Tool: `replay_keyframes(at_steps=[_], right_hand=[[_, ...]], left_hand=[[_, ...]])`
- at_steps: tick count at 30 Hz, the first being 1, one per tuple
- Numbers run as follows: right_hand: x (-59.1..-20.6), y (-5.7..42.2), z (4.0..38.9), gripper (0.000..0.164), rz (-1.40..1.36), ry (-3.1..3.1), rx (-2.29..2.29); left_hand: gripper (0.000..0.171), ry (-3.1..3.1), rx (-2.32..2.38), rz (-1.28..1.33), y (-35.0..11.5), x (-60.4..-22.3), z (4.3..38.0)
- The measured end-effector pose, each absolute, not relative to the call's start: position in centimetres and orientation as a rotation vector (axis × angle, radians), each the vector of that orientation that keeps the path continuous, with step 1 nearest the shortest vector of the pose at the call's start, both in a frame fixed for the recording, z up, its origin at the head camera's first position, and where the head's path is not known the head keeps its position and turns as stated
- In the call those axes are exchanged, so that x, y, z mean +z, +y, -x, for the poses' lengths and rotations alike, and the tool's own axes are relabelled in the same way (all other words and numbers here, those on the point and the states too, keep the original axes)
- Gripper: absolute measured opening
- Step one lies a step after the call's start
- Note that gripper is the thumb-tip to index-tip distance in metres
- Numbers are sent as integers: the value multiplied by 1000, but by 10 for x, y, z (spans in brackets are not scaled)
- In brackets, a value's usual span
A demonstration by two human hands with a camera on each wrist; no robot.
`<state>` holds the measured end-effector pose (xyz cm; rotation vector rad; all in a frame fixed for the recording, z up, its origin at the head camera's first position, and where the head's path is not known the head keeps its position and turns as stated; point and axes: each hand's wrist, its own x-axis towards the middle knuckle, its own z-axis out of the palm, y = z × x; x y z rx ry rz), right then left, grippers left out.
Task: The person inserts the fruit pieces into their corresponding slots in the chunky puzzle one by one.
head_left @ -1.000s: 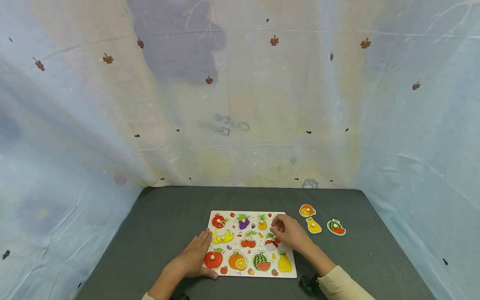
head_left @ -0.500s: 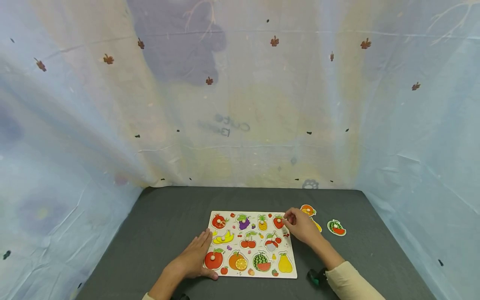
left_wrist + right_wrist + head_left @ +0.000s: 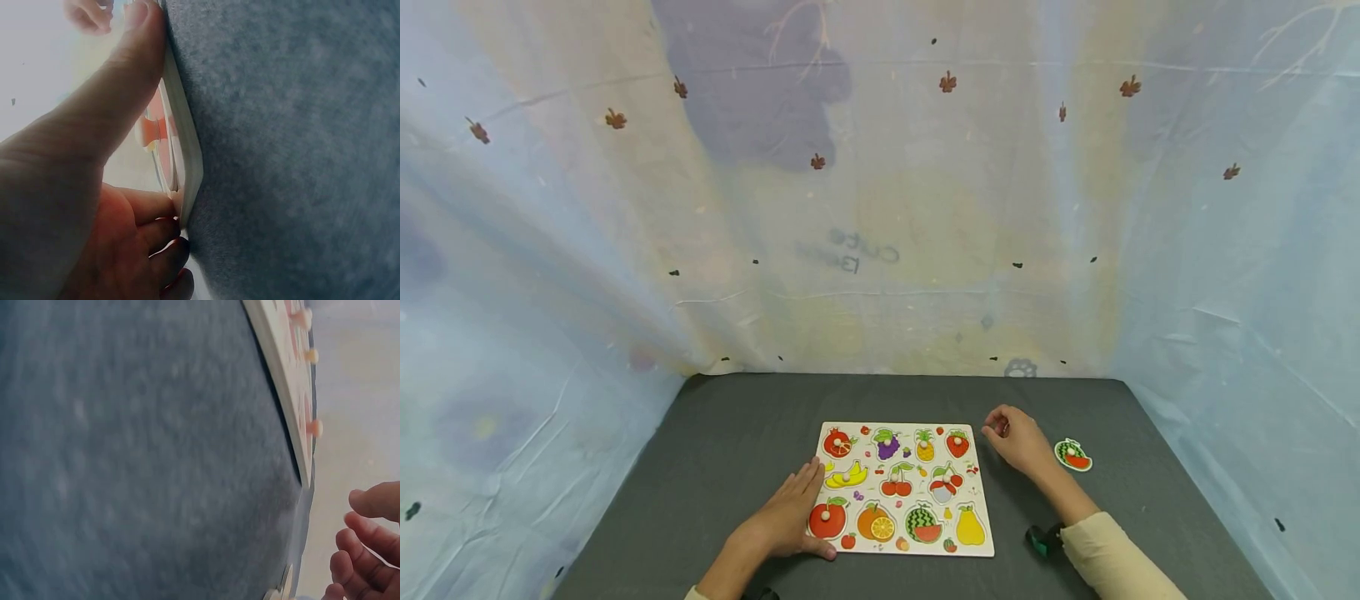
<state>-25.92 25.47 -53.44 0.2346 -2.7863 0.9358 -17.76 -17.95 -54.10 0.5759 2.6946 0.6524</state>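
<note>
A white fruit puzzle board (image 3: 979,492) lies on the dark grey table. My left hand (image 3: 786,512) rests along its left edge, fingers straight and thumb at the front corner; the left wrist view shows them touching the board's side. Beyond the board's right edge, my right hand (image 3: 1018,437) hovers with loosely bent fingers, hiding the spot where loose orange and pear pieces lay. In the right wrist view its thumb (image 3: 375,501) and fingers are apart, with nothing between them. The strawberry piece (image 3: 957,443) sits in the board's top right slot. A watermelon piece (image 3: 1072,455) lies right of this hand.
Small knobs (image 3: 314,428) stand up from pieces in the board. Orange, watermelon and pear pictures (image 3: 970,527) along the front row show no knobs. A patterned cloth (image 3: 880,208) hangs behind the table and down both sides. A black-and-green band (image 3: 1043,540) is at the right wrist.
My right hand has moved right from above the strawberry piece to off the board, and now covers the loose orange and pear pieces. The left hand has stayed in place.
</note>
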Motion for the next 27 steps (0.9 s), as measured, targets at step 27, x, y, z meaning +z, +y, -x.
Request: replay_keyframes(at_steps=[27], right_hand=[[-541, 306, 282, 15, -71, -2830, 898]], left_hand=[[140, 2694, 653, -554, -179, -543, 178]])
